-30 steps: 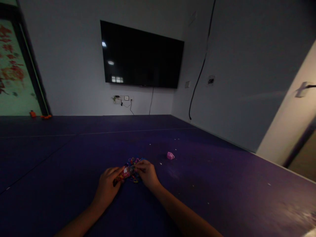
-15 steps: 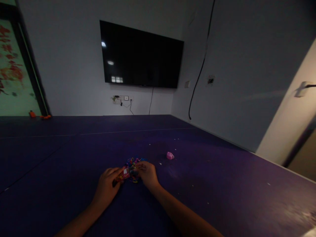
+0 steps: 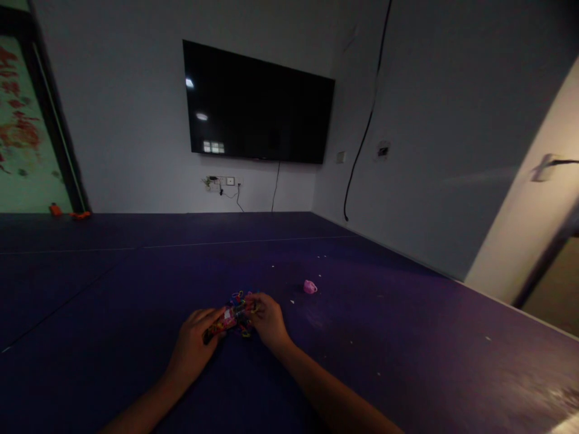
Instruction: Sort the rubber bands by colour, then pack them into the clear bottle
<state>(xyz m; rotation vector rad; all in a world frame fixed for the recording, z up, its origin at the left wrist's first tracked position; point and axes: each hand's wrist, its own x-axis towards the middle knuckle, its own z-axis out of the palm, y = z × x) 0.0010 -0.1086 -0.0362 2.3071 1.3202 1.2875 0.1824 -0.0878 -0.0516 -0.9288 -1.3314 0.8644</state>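
My left hand (image 3: 195,342) rests on the dark purple floor mat (image 3: 113,301) with its fingers closed on one end of a small reddish packet (image 3: 221,321). My right hand (image 3: 268,319) pinches the packet's other end. Beneath and just beyond the packet lies a small heap of coloured loops (image 3: 239,299), too small and dim to name. Both forearms reach in from the bottom edge.
A small pink object (image 3: 310,287) lies on the mat to the right of my hands. A dark wall-mounted screen (image 3: 257,105) hangs ahead, with sockets (image 3: 221,181) below it. Small orange items (image 3: 63,211) sit by the left doorway. White specks dot the mat.
Both hands have stayed on the packet, with only slight finger movement; the view has shifted a little to the right.
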